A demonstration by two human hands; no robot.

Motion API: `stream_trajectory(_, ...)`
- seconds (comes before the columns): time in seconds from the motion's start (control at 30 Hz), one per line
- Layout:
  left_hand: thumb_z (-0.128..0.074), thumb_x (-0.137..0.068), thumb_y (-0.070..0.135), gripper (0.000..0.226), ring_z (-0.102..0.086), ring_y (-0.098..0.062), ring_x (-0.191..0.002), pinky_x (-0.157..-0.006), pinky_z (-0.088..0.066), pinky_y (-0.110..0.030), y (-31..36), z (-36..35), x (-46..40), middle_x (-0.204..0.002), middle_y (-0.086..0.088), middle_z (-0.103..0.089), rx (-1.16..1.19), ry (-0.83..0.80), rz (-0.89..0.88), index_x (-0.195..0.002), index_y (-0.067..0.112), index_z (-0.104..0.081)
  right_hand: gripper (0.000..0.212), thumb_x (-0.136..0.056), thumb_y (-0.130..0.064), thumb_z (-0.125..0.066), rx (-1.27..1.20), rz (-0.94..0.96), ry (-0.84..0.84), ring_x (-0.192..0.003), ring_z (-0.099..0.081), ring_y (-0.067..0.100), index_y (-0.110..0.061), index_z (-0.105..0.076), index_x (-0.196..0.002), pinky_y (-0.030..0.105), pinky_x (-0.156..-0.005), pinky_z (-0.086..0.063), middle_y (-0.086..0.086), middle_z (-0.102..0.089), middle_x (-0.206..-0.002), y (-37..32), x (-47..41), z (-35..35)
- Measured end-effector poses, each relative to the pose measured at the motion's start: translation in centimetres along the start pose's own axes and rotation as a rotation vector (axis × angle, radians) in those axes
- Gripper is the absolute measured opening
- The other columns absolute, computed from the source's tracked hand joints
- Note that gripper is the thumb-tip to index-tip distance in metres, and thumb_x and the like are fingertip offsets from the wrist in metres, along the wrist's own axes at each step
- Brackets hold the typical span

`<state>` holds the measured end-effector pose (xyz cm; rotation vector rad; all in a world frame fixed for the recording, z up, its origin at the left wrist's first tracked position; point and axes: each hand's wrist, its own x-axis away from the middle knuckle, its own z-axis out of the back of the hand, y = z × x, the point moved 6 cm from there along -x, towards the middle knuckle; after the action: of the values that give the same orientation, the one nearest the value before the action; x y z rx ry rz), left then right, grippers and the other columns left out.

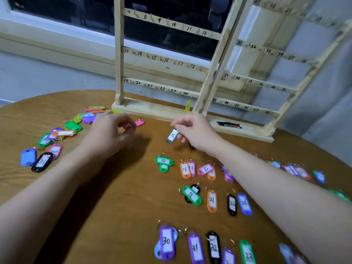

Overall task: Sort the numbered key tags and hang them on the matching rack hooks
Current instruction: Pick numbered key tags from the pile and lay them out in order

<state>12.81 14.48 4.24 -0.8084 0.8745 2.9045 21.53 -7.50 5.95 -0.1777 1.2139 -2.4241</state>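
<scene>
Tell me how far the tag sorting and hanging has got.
Sorted: tags lie in numbered rows on the table, such as green tag 10 and purple tag 30. In hand: the right hand pinches a blurred tag; the left hand holds a pink one. Left: the unsorted pile and nearly all rack hooks.

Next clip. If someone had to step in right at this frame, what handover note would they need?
Left hand: pinches a small pink tag over the table.
Right hand: holds a grey-blue tag by its ring; number blurred.
Unsorted pile lies at left. Sorted rows lie at right, in number order (10s, 20s, 30s).
Rack: one yellow tag hangs near hook 24; the other visible hooks are bare.
Left: finish sorting, then hang nearly everything.
</scene>
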Motion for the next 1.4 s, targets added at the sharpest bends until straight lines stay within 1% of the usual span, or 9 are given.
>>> stream_trajectory(0.17,-0.08,-0.081,0.015,0.017,-0.056,-0.015,-0.072,-0.066,-0.044,-0.032,5.1,-0.3,1.4,-0.075,0.007,-0.061,0.009,-0.043,-0.059,-0.081,0.028,-0.069,0.019,-0.102,-0.013,-0.058,0.227,0.049,-0.016,-0.073,-0.07,0.023,-0.02,-0.075,-0.098,0.033,-0.072,-0.057,0.012,-0.075,-0.087,-0.5,8.2,5.9)
stream_trajectory(0.3,-0.08,-0.084,0.012,0.014,-0.056,0.002,-0.07,-0.063,-0.041,-0.02,10.3,-1.8,2.7,-0.075,0.009,-0.064,0.112,-0.066,-0.133,-0.089,0.019,-0.069,0.017,-0.1,-0.011,-0.059,0.272,0.018,-0.004,-0.064,-0.065,0.01,-0.015,-0.075,-0.099,0.031,-0.068,-0.057,0.002,-0.072,-0.076,1.0,14.1,10.6)
stream_trajectory(0.37,-0.078,-0.087,0.013,0.017,-0.054,0.002,-0.071,-0.068,-0.041,-0.023,12.5,-2.9,3.4,-0.08,0.009,-0.065,0.117,-0.106,-0.196,-0.102,0.018,-0.072,0.017,-0.1,-0.009,-0.058,0.27,-0.017,0.006,-0.061,-0.062,0.005,-0.01,-0.075,-0.101,0.024,-0.062,-0.054,-0.001,-0.069,-0.07,1.9,16.5,12.1)
stream_trajectory(0.47,-0.076,-0.088,0.015,0.018,-0.052,-0.006,-0.078,-0.077,-0.045,-0.033,15.9,-4.3,4.6,-0.091,0.007,-0.072,0.087,-0.175,-0.308,-0.103,0.023,-0.076,0.017,-0.1,-0.01,-0.059,0.264,-0.054,0.029,-0.064,-0.065,0.011,-0.014,-0.076,-0.098,0.029,-0.066,-0.056,0.007,-0.073,-0.073,3.3,19.5,13.8)
stream_trajectory(0.6,-0.076,-0.089,0.014,0.012,-0.056,0.006,-0.072,-0.066,-0.037,-0.007,19.8,-5.0,5.9,-0.083,0.02,-0.066,0.118,-0.271,-0.345,-0.093,0.026,-0.078,0.017,-0.099,-0.008,-0.062,0.226,-0.072,0.061,-0.06,-0.064,0.004,-0.016,-0.077,-0.094,0.023,-0.063,-0.054,-0.009,-0.07,-0.063,4.7,22.6,15.3)
stream_trajectory(0.77,-0.077,-0.085,0.015,0.011,-0.057,0.011,-0.071,-0.062,-0.037,-0.004,22.7,-6.1,6.3,-0.069,0.025,-0.064,0.202,-0.348,-0.279,-0.085,0.026,-0.075,0.017,-0.099,-0.016,-0.064,0.212,-0.059,0.097,-0.07,-0.068,0.029,-0.026,-0.077,-0.093,0.05,-0.062,-0.054,0.006,-0.073,-0.072,5.2,25.1,16.3)
stream_trajectory(0.9,-0.079,-0.083,0.012,0.014,-0.064,0.001,-0.063,-0.062,-0.047,-0.016,24.5,-8.1,6.8,-0.071,0.007,-0.072,0.299,-0.426,-0.163,-0.077,0.019,-0.068,0.019,-0.099,-0.012,-0.064,0.158,-0.063,0.108,-0.06,-0.062,0.01,-0.025,-0.076,-0.091,0.045,-0.063,-0.052,0.002,-0.07,-0.067,5.6,26.3,16.6)
stream_trajectory(1.1,-0.079,-0.087,0.027,0.021,-0.051,-0.001,-0.05,-0.047,-0.035,-0.017,23.7,-10.8,7.3,-0.057,0.008,-0.061,0.256,-0.478,0.016,-0.072,0.016,-0.069,0.02,-0.099,-0.007,-0.062,0.083,-0.074,0.101,-0.063,-0.062,0.005,-0.021,-0.075,-0.092,0.034,-0.07,-0.055,-0.012,-0.069,-0.065,6.5,27.8,16.6)
stream_trajectory(1.4,-0.073,-0.09,0.036,0.017,-0.064,-0.018,-0.082,-0.07,-0.05,-0.032,23.3,-12.7,7.4,-0.084,0.0,-0.072,0.135,-0.496,0.031,-0.088,0.019,-0.076,0.017,-0.097,-0.01,-0.065,0.093,-0.123,0.078,-0.067,-0.066,0.006,-0.022,-0.076,-0.094,0.034,-0.073,-0.056,-0.006,-0.071,-0.07,8.8,29.0,16.9)
